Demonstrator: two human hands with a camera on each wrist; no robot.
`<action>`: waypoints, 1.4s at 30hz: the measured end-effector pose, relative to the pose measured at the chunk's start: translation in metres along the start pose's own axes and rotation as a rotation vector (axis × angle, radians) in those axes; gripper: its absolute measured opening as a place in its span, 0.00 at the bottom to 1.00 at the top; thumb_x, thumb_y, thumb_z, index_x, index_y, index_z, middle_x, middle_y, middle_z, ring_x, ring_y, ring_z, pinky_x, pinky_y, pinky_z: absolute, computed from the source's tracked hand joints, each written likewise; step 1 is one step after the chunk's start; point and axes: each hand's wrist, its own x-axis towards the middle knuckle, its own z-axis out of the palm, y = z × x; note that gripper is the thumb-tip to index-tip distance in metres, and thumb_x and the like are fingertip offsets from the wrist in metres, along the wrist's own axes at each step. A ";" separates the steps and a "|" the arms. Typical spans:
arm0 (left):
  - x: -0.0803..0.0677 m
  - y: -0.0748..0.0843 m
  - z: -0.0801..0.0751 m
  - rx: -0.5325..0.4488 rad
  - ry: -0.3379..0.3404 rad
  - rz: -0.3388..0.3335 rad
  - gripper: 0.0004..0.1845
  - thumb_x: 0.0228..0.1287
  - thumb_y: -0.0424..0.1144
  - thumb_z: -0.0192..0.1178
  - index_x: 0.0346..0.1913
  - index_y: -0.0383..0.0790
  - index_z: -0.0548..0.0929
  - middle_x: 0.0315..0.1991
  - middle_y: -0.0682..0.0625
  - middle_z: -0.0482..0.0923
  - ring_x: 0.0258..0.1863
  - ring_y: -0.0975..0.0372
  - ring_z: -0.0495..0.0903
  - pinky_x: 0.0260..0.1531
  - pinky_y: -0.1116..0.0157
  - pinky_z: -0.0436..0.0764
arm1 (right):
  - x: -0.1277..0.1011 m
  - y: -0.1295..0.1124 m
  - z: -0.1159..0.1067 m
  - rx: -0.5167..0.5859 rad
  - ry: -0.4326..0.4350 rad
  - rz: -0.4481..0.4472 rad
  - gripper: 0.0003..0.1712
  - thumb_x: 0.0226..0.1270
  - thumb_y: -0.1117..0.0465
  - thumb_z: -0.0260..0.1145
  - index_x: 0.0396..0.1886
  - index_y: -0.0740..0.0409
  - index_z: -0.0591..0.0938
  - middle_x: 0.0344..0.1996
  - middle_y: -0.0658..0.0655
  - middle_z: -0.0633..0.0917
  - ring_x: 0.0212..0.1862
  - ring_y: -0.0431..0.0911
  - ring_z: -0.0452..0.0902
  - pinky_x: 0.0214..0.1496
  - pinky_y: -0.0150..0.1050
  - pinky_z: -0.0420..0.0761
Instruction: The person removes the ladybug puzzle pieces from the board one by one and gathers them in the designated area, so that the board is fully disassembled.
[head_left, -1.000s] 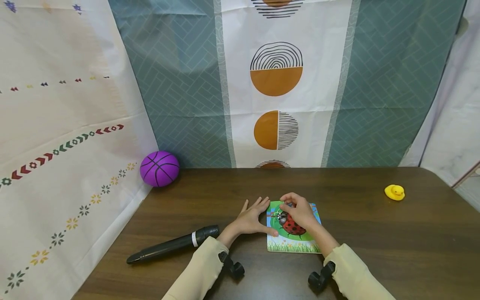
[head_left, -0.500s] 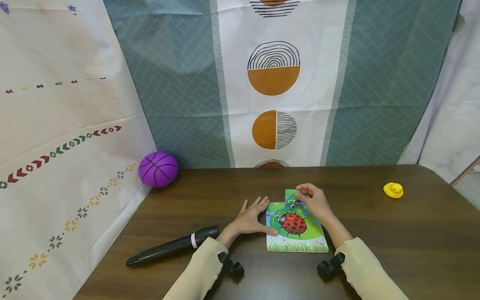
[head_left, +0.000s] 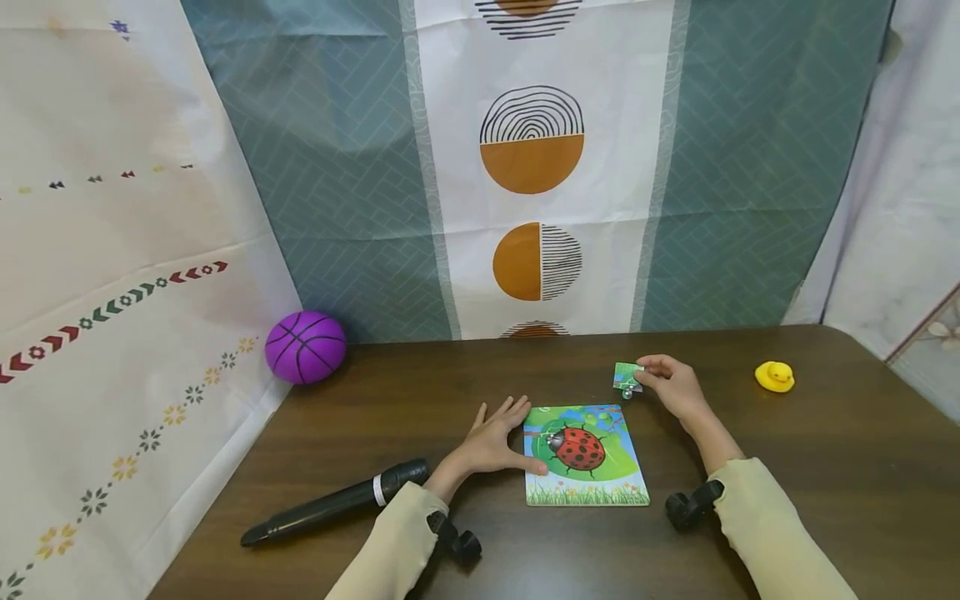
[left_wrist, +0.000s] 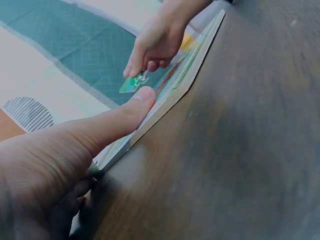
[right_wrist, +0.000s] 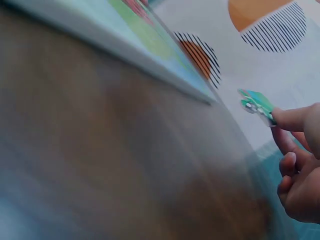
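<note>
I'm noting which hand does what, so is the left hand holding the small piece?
No, the right hand pinches the small piece, while the left hand is spread at the board's left edge.

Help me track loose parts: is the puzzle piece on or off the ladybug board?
Off: the right hand pinches the puzzle piece beyond the ladybug board, and the right wrist view shows a gap between them.
</note>
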 end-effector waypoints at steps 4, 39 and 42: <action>-0.001 0.000 0.002 0.002 -0.002 -0.006 0.55 0.45 0.60 0.69 0.74 0.44 0.52 0.76 0.51 0.46 0.76 0.53 0.41 0.70 0.41 0.31 | 0.011 0.010 -0.012 -0.067 -0.035 -0.040 0.23 0.68 0.52 0.58 0.55 0.64 0.75 0.47 0.63 0.79 0.40 0.34 0.70 0.44 0.30 0.72; 0.001 0.002 -0.003 0.017 -0.001 -0.010 0.55 0.46 0.58 0.69 0.74 0.44 0.52 0.76 0.51 0.46 0.76 0.54 0.40 0.70 0.41 0.31 | 0.011 -0.022 0.006 -0.086 -0.157 -0.181 0.23 0.68 0.51 0.58 0.53 0.63 0.77 0.47 0.64 0.80 0.42 0.43 0.73 0.40 0.33 0.74; 0.001 0.003 -0.003 0.020 -0.011 -0.021 0.55 0.46 0.59 0.69 0.74 0.45 0.51 0.76 0.51 0.45 0.77 0.55 0.40 0.70 0.41 0.31 | 0.003 -0.034 0.019 -0.063 -0.332 -0.203 0.23 0.67 0.50 0.60 0.53 0.62 0.78 0.45 0.62 0.80 0.42 0.45 0.73 0.40 0.36 0.75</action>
